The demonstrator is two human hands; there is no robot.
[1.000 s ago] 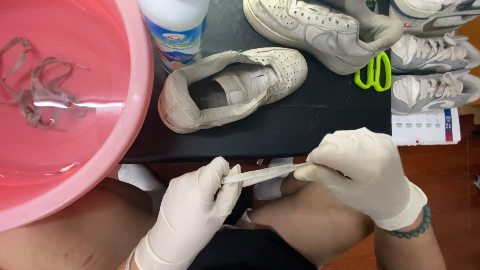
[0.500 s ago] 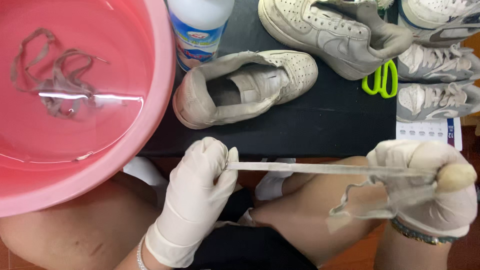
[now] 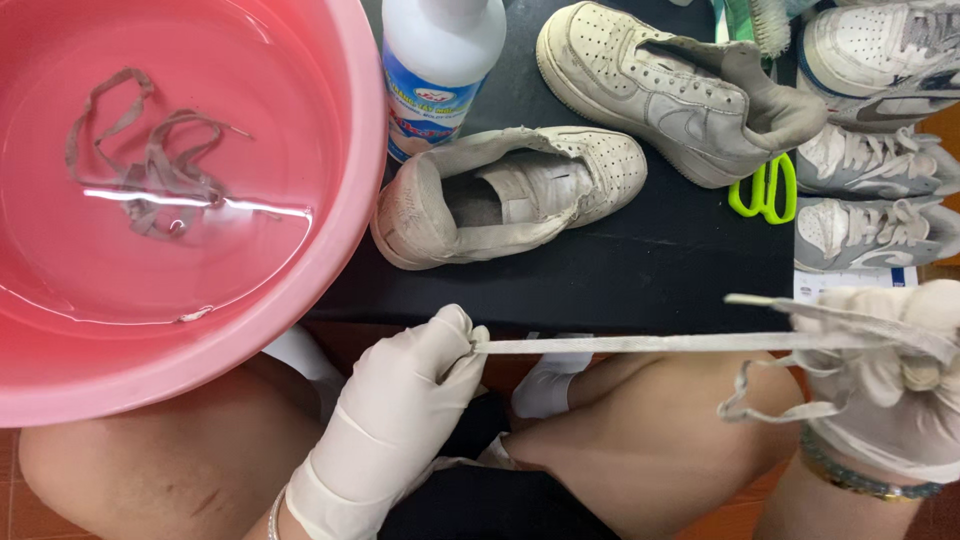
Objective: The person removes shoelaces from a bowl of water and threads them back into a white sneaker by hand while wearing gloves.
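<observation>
Since the earlier frame, the right hand [image 3: 890, 375] has travelled further right, and the shoelace [image 3: 650, 344] now spans a longer taut line between both gloved hands. The left hand [image 3: 405, 400] holds its place, pinching the near end of the shoelace between thumb and fingers. The right hand is clenched on the far end, with slack loops of lace hanging below it. The shoelace sits above the person's knees, just in front of the near edge of the bench [image 3: 640, 270].

Risk, as a judgement: the gloves look wet, so the lace could slip from the left pinch under tension. The basin [image 3: 350, 200] overhangs the bench edge above the left knee; a knock could spill its water.

Count of items in view:
- One pink basin, holding water and one soaking lace [image 3: 150, 170].
- One white bottle [image 3: 440, 60] with a blue label.
- Two worn white shoes: an unlaced one [image 3: 500, 195] near the bench centre, a second shoe [image 3: 680, 95] beyond it.
- Three grey shoes [image 3: 870, 160] at the right edge.
- One pair of green scissors [image 3: 765, 188].
- One brush [image 3: 765, 20], partly cut off at the top edge.
</observation>
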